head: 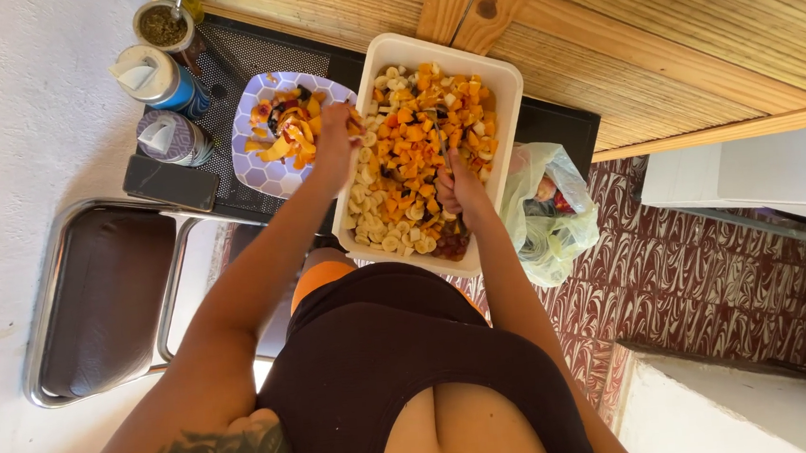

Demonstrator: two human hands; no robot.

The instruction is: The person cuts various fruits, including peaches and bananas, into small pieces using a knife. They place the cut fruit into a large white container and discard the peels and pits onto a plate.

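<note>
On a black mesh table (221, 64) set against a pale rough wall, a large white rectangular tub (497, 83) holds a heap of chopped fruit (412, 150): orange cubes down the middle, banana slices along the left and near edges, a few dark grapes at the near corner. The right hand (459, 187) is inside the tub, fingers curled shut around the handle of a metal utensil (439, 139) whose working end is buried in the fruit. The left hand (332, 137) is at the right rim of a round plate (262, 170) with a purple-and-white hexagon pattern, just beside the tub; fruit pieces are piled on it. Its fingers seem to pinch the rim, though how tightly they close cannot be told. Left of the plate stand two lidded cups: a blue one with a white flip lid (158, 80) and a grey patterned one (172, 137) closer in. Above them sits a small round container of dark greenish contents (162, 26). A dark flat slab (170, 182) lies at the table's near edge. Right of the tub, a pale green plastic bag (554, 216) hangs, with reddish items showing through. A chrome-framed chair with a brown seat (105, 295) stands below the table.
</note>
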